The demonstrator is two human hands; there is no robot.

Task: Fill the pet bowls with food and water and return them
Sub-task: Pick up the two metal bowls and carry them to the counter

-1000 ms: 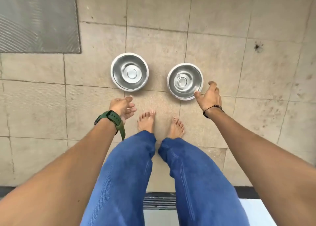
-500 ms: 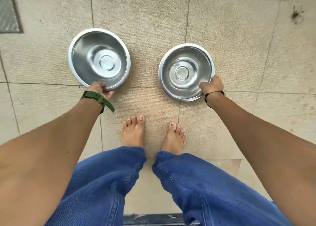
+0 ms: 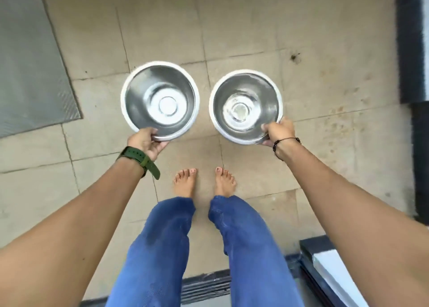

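We held the left bowl (image 3: 160,101) in our left hand (image 3: 146,142) and the right bowl (image 3: 246,106) in our right hand (image 3: 277,131), fingers pinching each near rim above the floor (image 3: 255,28); they looked light, rigid, slippery steel.

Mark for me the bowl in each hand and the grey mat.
left bowl (image 3: 160,101), head view, on its shiny inner wall.
right bowl (image 3: 246,106), head view, on its inner wall, above the base ring.
grey mat (image 3: 30,70), head view, on its ribbed surface, at the frame's left edge.
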